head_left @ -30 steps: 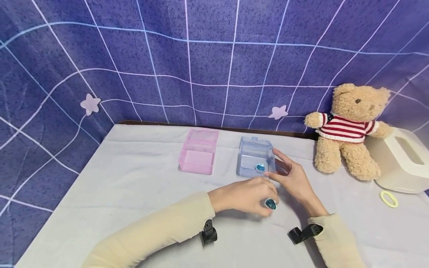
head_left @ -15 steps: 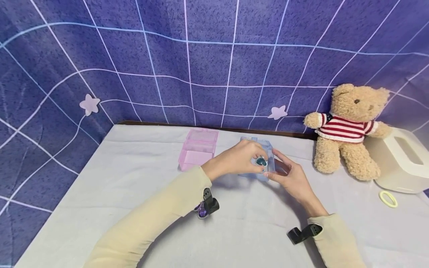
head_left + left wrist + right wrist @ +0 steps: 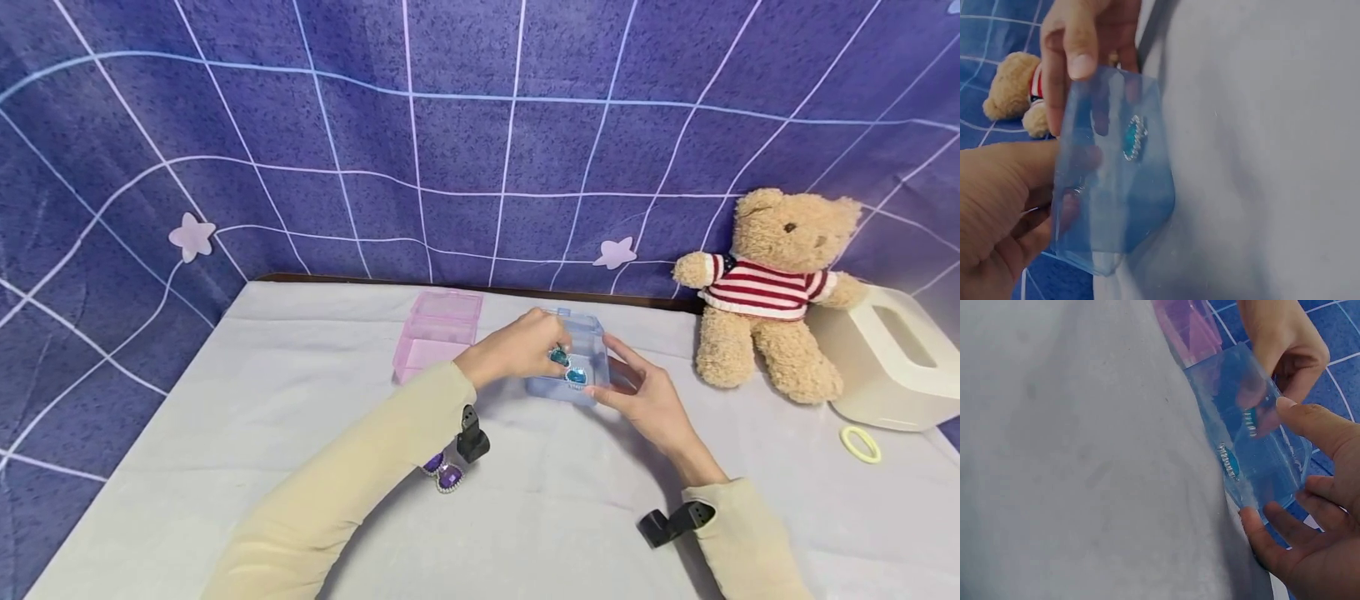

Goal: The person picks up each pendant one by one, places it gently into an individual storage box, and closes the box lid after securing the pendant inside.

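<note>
A pale star [image 3: 192,237] is hanging on the starry blue curtain [image 3: 390,183] at far left, while a person's cream sleeve [image 3: 337,483] is stretching across the white cloth [image 3: 202,400]. A pink box [image 3: 441,331], its lid folded back, is lying beyond the forearm, which is partly covering it, and purple jewels [image 3: 449,477] are lying on the cloth just beside the sleeve. The left hand [image 3: 517,343] is reaching into a clear blue box [image 3: 551,389], thumb and fingers closing together on a green-blue jewel [image 3: 558,357]; whether that jewel is touching the box floor, the views are not telling. A blue jewel [image 3: 576,377] is lying loose inside the same box, near the held one. The right hand [image 3: 651,407] is gripping the blue box by its right side, thumb and fingers set at separate spots along it. Farther right, a teddy bear [image 3: 765,292] is wearing a striped sweater and overlapping a white bin [image 3: 881,392], and a yellow ring [image 3: 860,444] is lying near the bin.
</note>
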Motion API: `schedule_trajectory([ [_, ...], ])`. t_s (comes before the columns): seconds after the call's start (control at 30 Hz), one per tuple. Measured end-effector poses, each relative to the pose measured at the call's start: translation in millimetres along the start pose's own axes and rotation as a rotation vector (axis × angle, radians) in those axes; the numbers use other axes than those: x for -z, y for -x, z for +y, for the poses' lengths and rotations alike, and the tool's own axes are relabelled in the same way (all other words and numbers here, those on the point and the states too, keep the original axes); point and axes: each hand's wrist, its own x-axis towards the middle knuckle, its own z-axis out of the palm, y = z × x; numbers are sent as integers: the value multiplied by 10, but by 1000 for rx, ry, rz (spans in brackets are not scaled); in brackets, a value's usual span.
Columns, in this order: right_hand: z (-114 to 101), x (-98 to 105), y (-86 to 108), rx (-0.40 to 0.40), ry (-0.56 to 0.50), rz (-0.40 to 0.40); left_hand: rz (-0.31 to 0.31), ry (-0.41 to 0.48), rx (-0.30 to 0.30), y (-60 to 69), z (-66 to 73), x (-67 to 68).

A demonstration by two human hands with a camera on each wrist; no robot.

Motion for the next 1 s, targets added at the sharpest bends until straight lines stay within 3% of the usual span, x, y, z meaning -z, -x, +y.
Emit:
schedule_trajectory([
  [0.27,-4,-1,-6,13,3,3,-109,-210,-48,-72,11,-12],
  [0.63,-2,-8,-5,9,10,-3,-177,-218,-19,-85,8,-34],
  [1.0,4,6,-7,2,22,4,-165,-184,8,-92,14,-45],
])
